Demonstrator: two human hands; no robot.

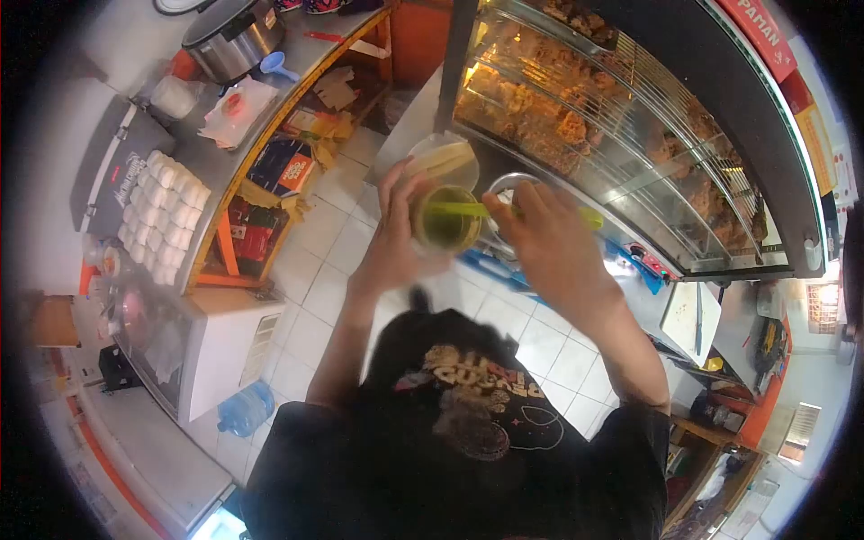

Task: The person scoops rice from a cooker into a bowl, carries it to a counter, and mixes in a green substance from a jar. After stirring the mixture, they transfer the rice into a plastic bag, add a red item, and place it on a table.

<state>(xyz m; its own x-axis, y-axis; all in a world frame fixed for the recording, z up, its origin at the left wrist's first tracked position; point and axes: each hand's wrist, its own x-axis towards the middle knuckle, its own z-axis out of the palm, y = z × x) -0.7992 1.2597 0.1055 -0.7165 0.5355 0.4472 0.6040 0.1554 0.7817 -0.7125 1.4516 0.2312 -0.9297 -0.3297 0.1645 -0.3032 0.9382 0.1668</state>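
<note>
My left hand (396,216) is wrapped round a clear round tub (447,241) with something green inside, its mouth tilted toward the camera. In my right hand (551,247) is a bright green spoon (589,216), its fingers closed round the handle. The spoon's other end reaches across into the mouth of the tub. Just beyond my left hand lies a pale, translucent round piece (450,164) at the counter's edge. Partly hidden behind my right hand is a metal bowl (497,191) with something white in it.
A glass warming cabinet (621,180) with fried pieces on racks stands ahead right. On the left counter are a rice cooker (232,45), a blue scoop (281,66) and stacked white boxes (166,216). A blue water jug (246,409) lies on the tiled floor (328,211).
</note>
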